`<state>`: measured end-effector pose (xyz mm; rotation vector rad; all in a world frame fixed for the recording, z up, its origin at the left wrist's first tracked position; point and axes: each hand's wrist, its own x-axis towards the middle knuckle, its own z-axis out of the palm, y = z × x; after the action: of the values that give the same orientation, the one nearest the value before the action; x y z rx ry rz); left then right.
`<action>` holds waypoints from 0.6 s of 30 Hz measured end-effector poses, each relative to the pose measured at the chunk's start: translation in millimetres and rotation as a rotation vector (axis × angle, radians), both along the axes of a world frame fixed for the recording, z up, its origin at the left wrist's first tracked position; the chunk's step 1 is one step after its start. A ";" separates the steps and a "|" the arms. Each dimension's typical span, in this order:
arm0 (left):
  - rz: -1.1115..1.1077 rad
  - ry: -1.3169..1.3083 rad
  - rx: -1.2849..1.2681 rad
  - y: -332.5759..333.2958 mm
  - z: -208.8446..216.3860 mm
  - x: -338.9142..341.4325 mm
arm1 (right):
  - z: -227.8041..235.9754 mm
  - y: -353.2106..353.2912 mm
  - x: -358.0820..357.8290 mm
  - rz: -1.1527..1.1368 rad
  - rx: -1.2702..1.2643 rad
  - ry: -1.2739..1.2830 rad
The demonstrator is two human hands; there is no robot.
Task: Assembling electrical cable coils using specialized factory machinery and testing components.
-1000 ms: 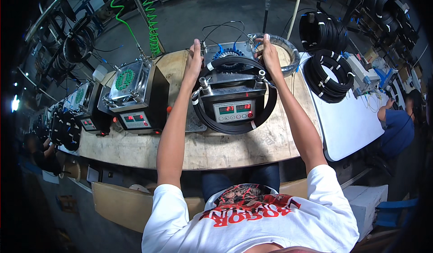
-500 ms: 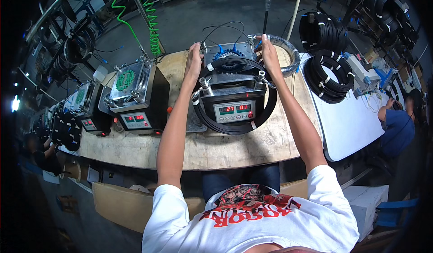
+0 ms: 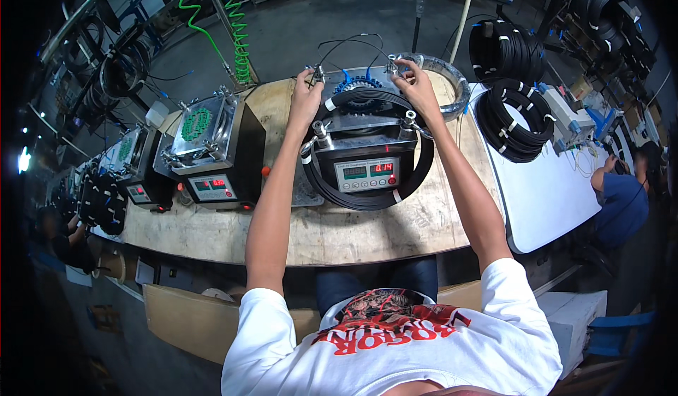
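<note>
Before me stands a black bench machine (image 3: 409,157) with a digital panel (image 3: 366,175). On its top, a metal plate (image 3: 335,79) carries a ring of blue connectors (image 3: 358,84). My left hand (image 3: 306,99) is closed with its fingertips at the far left metal clamp post (image 3: 318,75). At the far right clamp post (image 3: 393,64), my right hand (image 3: 418,87) pinches with thumb and fingers. A coil of black cable (image 3: 426,166) with white ties hangs around the machine's front, below both hands. Two near posts (image 3: 409,117) stand untouched at the front corners.
To the left are two similar machines (image 3: 212,142) with green connectors on top. A wrapped hose ring (image 3: 460,89) lies behind my right hand. Black cable coils (image 3: 514,119) rest on the white table (image 3: 544,205) at right. Another person (image 3: 621,194) sits beyond it.
Both hands have shifted from the plate's sides onto the far clamp posts, with the fingers bending inward. The left half of the panel's display has gone dim.
</note>
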<state>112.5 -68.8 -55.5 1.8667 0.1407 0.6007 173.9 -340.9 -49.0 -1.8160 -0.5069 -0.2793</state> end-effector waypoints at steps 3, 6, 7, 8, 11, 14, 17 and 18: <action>-0.070 0.021 -0.043 -4.6 6.3 -8.9 | 5.3 3.4 -6.4 -0.053 0.020 0.013; -0.118 0.039 -0.036 -1.4 6.1 -7.2 | 3.9 3.8 -4.3 -0.099 0.009 -0.093; -0.117 0.039 -0.036 -0.8 5.2 -7.3 | 4.5 4.1 -5.1 -0.098 0.009 -0.093; -0.142 0.030 -0.051 -0.4 4.4 -7.2 | 5.1 4.0 -5.8 -0.104 0.009 -0.065; -0.155 0.014 -0.064 3.3 -1.1 -4.2 | 6.9 5.3 -8.1 -0.103 0.006 -0.023; -0.094 0.015 -0.042 4.0 -2.9 -0.7 | 6.8 5.1 -7.4 -0.107 -0.012 -0.009; -0.038 0.043 -0.044 -2.6 1.2 -2.9 | 4.0 3.1 -4.1 -0.100 -0.011 -0.018; -0.030 0.062 -0.067 -5.2 3.4 -4.1 | 2.5 2.1 -3.0 -0.083 0.006 -0.025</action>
<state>108.3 -74.1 -52.0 1.8201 0.1710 0.5115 170.9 -338.8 -46.5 -1.8321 -0.4484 -0.3607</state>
